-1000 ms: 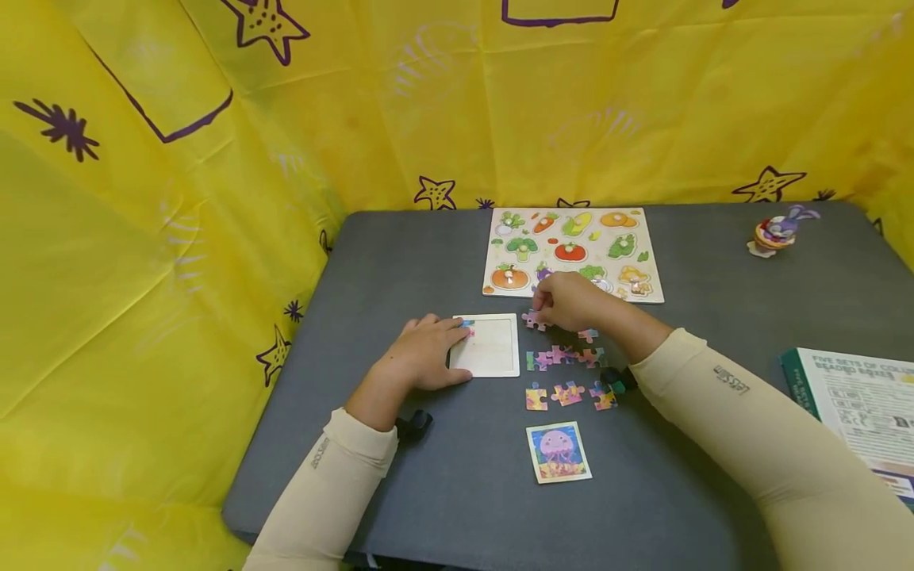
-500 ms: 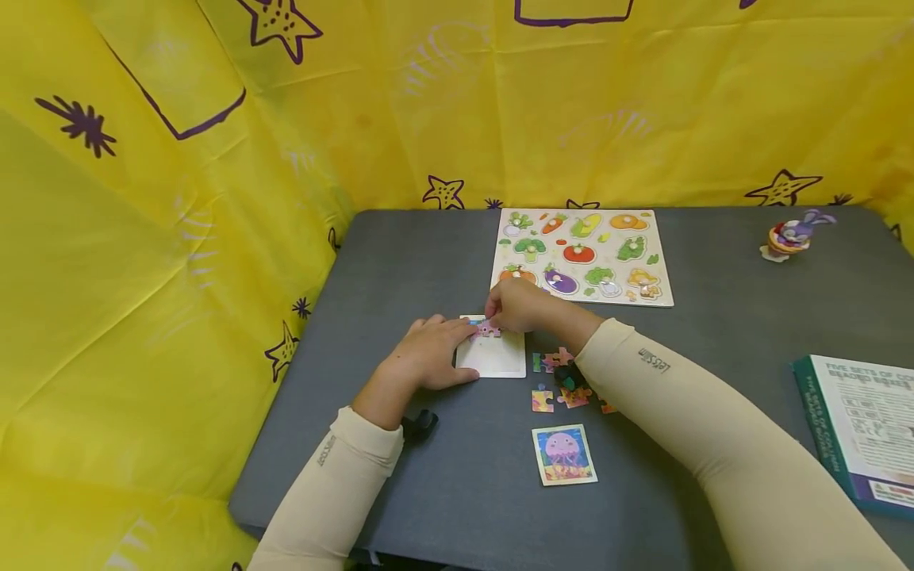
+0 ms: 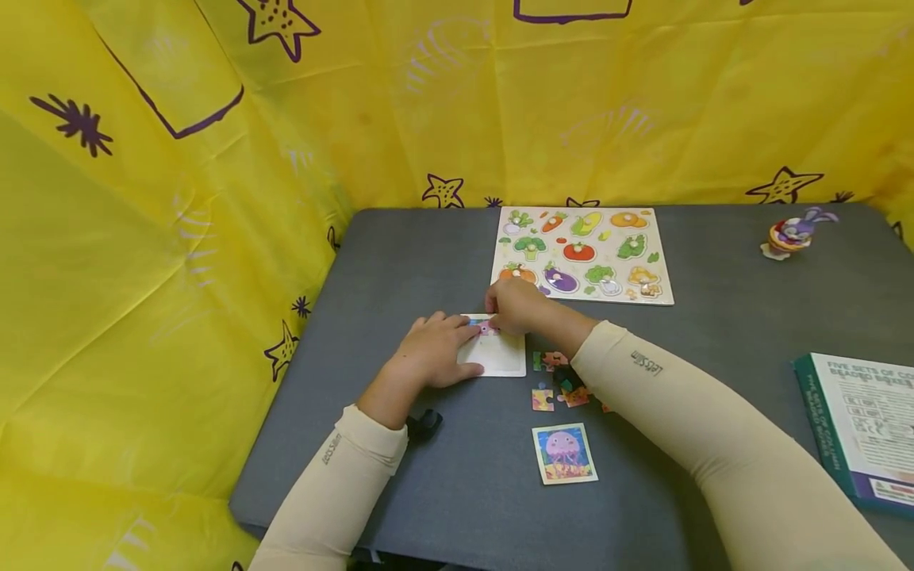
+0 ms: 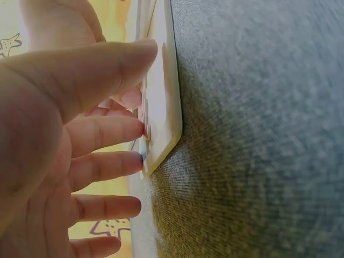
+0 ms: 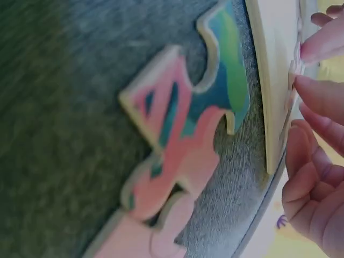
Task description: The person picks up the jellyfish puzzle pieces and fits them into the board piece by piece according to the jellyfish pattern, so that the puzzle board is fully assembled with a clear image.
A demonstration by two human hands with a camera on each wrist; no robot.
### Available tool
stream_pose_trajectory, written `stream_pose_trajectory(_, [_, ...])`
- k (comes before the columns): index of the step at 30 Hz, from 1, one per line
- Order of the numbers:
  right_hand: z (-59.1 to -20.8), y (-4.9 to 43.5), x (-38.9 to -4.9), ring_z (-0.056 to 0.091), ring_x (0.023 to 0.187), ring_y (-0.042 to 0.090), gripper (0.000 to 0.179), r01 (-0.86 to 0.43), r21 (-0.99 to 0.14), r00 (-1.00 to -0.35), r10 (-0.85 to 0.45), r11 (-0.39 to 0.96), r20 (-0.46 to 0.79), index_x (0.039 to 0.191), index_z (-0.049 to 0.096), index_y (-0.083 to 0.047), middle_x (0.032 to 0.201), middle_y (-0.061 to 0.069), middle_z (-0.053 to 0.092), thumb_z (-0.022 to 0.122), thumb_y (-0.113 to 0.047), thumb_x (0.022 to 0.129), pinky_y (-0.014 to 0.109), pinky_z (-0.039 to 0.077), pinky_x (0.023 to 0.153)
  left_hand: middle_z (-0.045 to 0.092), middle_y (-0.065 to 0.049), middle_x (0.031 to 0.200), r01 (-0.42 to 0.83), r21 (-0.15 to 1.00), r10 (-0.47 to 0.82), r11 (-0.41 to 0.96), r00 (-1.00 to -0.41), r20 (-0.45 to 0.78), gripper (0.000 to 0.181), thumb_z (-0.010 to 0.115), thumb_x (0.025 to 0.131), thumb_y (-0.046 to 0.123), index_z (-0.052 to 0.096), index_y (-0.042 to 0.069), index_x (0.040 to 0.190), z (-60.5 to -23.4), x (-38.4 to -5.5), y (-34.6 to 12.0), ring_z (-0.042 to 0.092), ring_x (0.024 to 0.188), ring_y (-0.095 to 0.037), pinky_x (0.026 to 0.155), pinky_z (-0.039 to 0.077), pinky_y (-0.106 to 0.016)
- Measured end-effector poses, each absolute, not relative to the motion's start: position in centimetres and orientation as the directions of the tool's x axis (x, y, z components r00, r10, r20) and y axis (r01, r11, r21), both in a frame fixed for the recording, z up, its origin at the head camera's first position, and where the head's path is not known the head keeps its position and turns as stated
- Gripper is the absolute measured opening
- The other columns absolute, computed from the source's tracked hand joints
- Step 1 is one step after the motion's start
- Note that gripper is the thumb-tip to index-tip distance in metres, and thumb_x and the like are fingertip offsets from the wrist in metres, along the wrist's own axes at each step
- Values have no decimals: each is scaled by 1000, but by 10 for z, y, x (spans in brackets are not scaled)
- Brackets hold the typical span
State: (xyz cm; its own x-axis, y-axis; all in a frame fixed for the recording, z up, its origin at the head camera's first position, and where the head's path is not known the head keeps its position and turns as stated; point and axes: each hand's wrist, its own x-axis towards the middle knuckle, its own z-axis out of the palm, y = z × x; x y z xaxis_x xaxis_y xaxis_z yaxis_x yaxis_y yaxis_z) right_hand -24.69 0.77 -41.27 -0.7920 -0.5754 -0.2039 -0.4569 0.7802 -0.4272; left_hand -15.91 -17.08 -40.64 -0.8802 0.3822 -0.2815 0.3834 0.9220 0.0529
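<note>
A shallow white puzzle tray lies on the dark table, with pink and blue jigsaw pieces along its far edge. My left hand spreads over the tray's left side, fingers straight, fingertips at the pieces and thumb by the near edge. At the far right corner my right hand bends its fingers down and pinches a jigsaw piece, largely covered by the fingers. In the right wrist view, its thumb is beside the tray's edge. Loose pieces, among them a pink and teal one, lie right of the tray.
A vegetable peg board lies behind the tray. Nearer me are a yellow piece and a jellyfish picture card. A book-like box sits at the right, a rabbit figurine at the back right. Yellow cloth hangs behind.
My right hand has come left from the loose pieces to the tray's far right corner with a pink jigsaw piece. Over the last half second it stays there; the left hand hardly moves.
</note>
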Motion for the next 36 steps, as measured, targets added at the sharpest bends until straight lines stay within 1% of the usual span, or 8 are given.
stream_pose_trajectory(5, [-406, 32, -244, 62, 89, 24, 17, -458, -429, -797, -574, 779, -190, 101, 72, -11, 95, 6, 68, 77, -22, 90, 39, 50, 79, 51, -3, 153, 398, 51, 395, 916, -875, -281, 70, 67, 91, 58, 54, 22, 150, -407, -162, -165, 47, 134, -28, 107, 39, -49])
stream_pose_trajectory(10, [-393, 78, -237, 64, 97, 30, 29, -453, -379, -808, -551, 807, -207, 114, 72, -8, 107, 13, 70, 77, -24, 91, 48, 51, 87, 51, -5, 150, 411, 58, 411, 910, -873, -264, 69, 68, 91, 56, 55, 18, 147, -409, -162, -163, 44, 136, -28, 112, 37, -47])
stream_pose_trajectory(16, [-393, 132, -228, 63, 101, 33, 37, -353, -313, -855, -440, 882, -274, 115, 69, -2, 112, 19, 69, 77, -28, 90, 53, 50, 89, 49, -8, 151, 433, 60, 434, 900, -871, -231, 67, 69, 91, 54, 57, 14, 144, -409, -161, -161, 43, 137, -29, 115, 35, -47])
stream_pose_trajectory(19, [-400, 146, -225, 61, 96, 32, 39, -336, -317, -858, -427, 887, -287, 113, 68, -1, 106, 17, 68, 79, -30, 88, 52, 50, 87, 49, -8, 151, 460, 79, 465, 885, -855, -230, 68, 69, 92, 53, 55, 14, 146, -409, -161, -157, 44, 136, -29, 115, 36, -46])
stream_pose_trajectory(23, [-406, 155, -221, 56, 84, 26, 29, -349, -364, -854, -453, 863, -255, 100, 68, -5, 89, 9, 64, 82, -27, 86, 44, 47, 79, 48, -6, 153, 476, 101, 485, 874, -836, -256, 69, 67, 94, 53, 52, 15, 149, -411, -162, -152, 44, 139, -28, 116, 36, -46])
stream_pose_trajectory(26, [-407, 154, -221, 54, 79, 25, 26, -331, -405, -865, -446, 852, -232, 92, 66, -6, 82, 7, 60, 84, -24, 85, 40, 43, 74, 47, -5, 155, 464, 110, 476, 879, -836, -273, 69, 66, 94, 52, 51, 16, 150, -411, -162, -152, 42, 142, -27, 116, 37, -46])
stream_pose_trajectory(30, [-403, 150, -223, 55, 77, 23, 24, -299, -458, -878, -430, 837, -213, 90, 65, -5, 81, 6, 60, 84, -18, 83, 37, 42, 71, 46, -5, 156, 455, 123, 471, 882, -838, -276, 68, 67, 95, 51, 50, 16, 151, -410, -162, -152, 42, 142, -27, 116, 37, -46])
stream_pose_trajectory(36, [-396, 130, -231, 59, 66, 17, 11, -247, -586, -877, -435, 771, -203, 92, 69, -4, 73, 5, 65, 78, -10, 88, 32, 45, 65, 47, -5, 156, 461, 103, 470, 882, -839, -273, 68, 66, 95, 51, 50, 17, 152, -410, -161, -153, 44, 140, -28, 116, 36, -46])
